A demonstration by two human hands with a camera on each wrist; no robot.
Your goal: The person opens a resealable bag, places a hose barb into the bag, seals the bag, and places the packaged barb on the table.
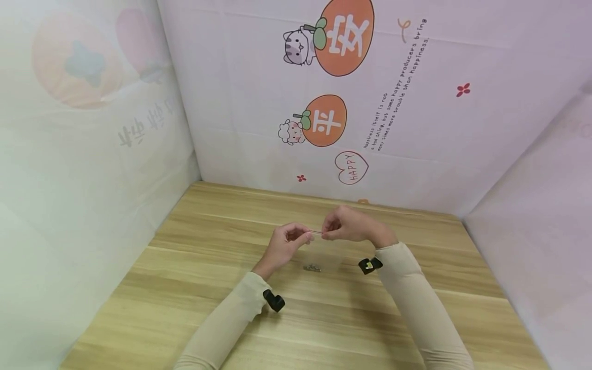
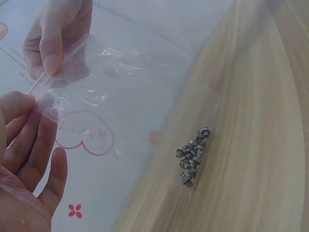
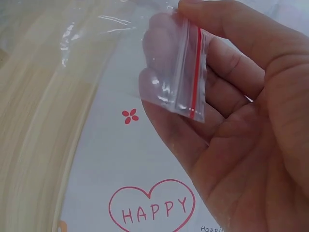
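A clear zip bag [image 2: 140, 92] with a red line along its top edge hangs between both hands over the table. Several small grey metal fittings [image 2: 193, 154], threaded and bolt-like, lie gathered in its bottom corner; in the head view they are a small dark cluster [image 1: 312, 267]. My left hand [image 1: 288, 244] pinches the top edge on the left between thumb and fingers. On the other side my right hand [image 1: 351, 224] pinches the same edge; in the right wrist view the red strip [image 3: 197, 72] and the bag's corner lie across its fingers.
The wood-grain table [image 1: 208, 246] is bordered by white printed sheets at the back [image 1: 250, 103], left and right. Each forearm wears a black wrist camera [image 1: 275, 300] over a beige sleeve [image 1: 222, 329].
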